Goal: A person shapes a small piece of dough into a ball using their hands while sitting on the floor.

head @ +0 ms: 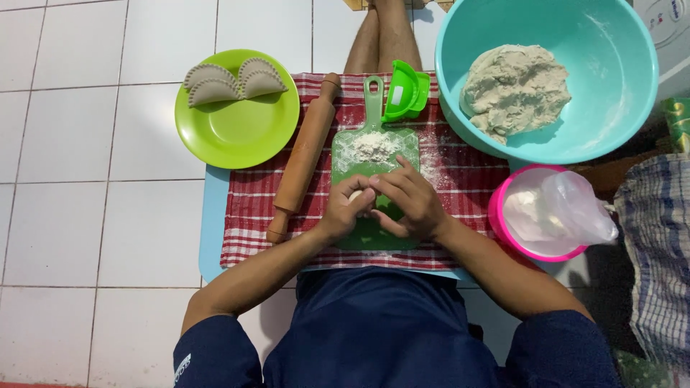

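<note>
My left hand [347, 209] and my right hand [407, 201] are cupped together over a small pale dough ball [356, 195], mostly hidden by the fingers. They hover above a green cutting board [373, 154] with a heap of flour [372, 146] on it. A wooden rolling pin [302, 155] lies just left of the board. A green folding dumpling mould [407, 91] stands beside the board's handle. All rest on a red checked cloth [248, 215].
A lime plate [241, 129] with three shaped dumplings [230, 81] sits at the left. A teal bowl [460, 43] holds a dough lump [514, 88] at upper right. A pink bowl [499, 215] with a plastic bag [575, 208] is right. Checked fabric [658, 244] lies far right.
</note>
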